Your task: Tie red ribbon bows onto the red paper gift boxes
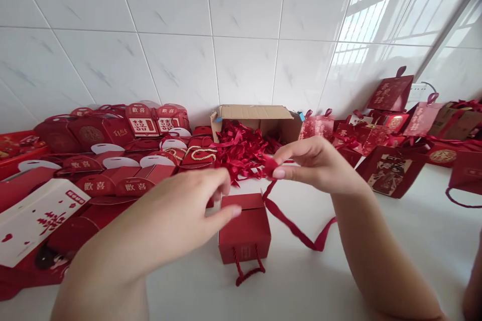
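Observation:
A small red gift box [244,228] stands on the white table in front of me, its twisted red cord handle [250,275] hanging over the near side. Above its left edge is my left hand [211,195], thumb and fingers apart, with nothing visible between them; part of its fingers is hidden behind the hand. To the box's upper right, my right hand [309,165] pinches a dark red ribbon [291,225] between thumb and fingers. The ribbon trails down past the box's right side onto the table and bends up toward my right forearm.
An open cardboard carton [256,112] full of tangled red ribbons [241,143] lies against the tiled wall. Red gift boxes [139,123] crowd the left. Behind my right arm are more boxes, including one with a printed figure [395,170]. Part of another person's arm [473,281] shows at the right edge.

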`<action>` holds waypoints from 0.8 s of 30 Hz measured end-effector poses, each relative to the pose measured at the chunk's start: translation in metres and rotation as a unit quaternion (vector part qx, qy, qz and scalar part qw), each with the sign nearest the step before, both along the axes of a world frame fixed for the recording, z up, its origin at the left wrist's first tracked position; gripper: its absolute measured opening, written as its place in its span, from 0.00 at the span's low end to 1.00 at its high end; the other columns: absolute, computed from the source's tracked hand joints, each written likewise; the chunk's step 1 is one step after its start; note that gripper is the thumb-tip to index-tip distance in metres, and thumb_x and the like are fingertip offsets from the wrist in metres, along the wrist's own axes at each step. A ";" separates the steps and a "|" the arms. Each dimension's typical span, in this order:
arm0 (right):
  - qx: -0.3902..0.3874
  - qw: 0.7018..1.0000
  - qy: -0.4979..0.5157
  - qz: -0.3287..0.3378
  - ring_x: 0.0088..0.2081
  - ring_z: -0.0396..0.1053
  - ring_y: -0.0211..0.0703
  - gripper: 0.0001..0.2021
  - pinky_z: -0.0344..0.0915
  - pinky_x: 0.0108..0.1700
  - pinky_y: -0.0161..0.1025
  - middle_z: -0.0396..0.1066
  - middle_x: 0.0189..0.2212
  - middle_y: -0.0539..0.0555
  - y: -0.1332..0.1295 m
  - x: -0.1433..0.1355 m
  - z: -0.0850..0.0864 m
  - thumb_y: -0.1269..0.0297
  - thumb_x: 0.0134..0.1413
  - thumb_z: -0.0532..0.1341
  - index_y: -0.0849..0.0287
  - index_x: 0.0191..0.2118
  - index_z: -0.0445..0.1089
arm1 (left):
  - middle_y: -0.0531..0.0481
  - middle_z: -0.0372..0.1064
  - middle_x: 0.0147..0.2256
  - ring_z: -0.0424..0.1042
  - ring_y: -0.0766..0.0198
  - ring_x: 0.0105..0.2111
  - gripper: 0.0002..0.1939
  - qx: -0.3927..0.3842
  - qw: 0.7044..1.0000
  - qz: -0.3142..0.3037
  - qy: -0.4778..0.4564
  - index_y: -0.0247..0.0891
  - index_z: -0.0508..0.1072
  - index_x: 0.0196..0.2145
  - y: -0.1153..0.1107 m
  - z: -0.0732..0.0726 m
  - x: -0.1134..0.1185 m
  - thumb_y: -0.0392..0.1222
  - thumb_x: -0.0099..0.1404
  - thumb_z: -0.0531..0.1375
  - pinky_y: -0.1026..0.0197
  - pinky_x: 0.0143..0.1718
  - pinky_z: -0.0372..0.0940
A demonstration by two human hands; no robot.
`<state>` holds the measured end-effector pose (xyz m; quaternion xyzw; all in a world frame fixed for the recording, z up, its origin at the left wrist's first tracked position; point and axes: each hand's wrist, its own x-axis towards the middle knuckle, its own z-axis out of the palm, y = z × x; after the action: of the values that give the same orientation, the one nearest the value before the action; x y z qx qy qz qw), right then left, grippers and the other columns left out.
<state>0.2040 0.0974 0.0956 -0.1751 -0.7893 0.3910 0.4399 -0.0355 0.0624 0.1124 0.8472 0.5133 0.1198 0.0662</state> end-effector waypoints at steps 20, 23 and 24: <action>-0.033 0.997 -0.011 -0.073 0.37 0.70 0.40 0.07 0.65 0.41 0.41 0.73 0.41 0.51 -0.009 0.001 0.003 0.59 0.57 0.61 0.53 0.31 0.72 | 0.50 0.70 0.28 0.65 0.62 0.25 0.15 -0.210 0.975 0.036 0.070 0.40 0.68 0.26 0.053 -0.019 -0.007 0.51 0.62 0.49 0.63 0.22 0.53; -0.064 0.971 -0.209 -0.096 0.53 0.65 0.49 0.11 0.59 0.54 0.46 0.63 0.56 0.53 0.003 -0.019 -0.007 0.55 0.54 0.62 0.57 0.28 0.71 | 0.51 0.70 0.31 0.67 0.61 0.28 0.13 -0.193 0.979 0.020 0.067 0.41 0.67 0.30 0.051 -0.016 -0.005 0.49 0.63 0.48 0.63 0.25 0.55; -0.076 0.961 -0.243 -0.104 0.56 0.62 0.51 0.12 0.58 0.55 0.46 0.61 0.58 0.53 0.007 -0.023 -0.011 0.53 0.54 0.62 0.57 0.28 0.71 | 0.51 0.69 0.30 0.67 0.61 0.27 0.12 -0.185 0.980 0.021 0.072 0.41 0.66 0.30 0.050 -0.015 -0.005 0.49 0.63 0.48 0.63 0.24 0.55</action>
<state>0.1807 0.1045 0.0846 -0.3791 -0.8177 0.3474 0.2588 -0.0400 0.1126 0.0978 0.8159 0.5473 -0.0373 0.1826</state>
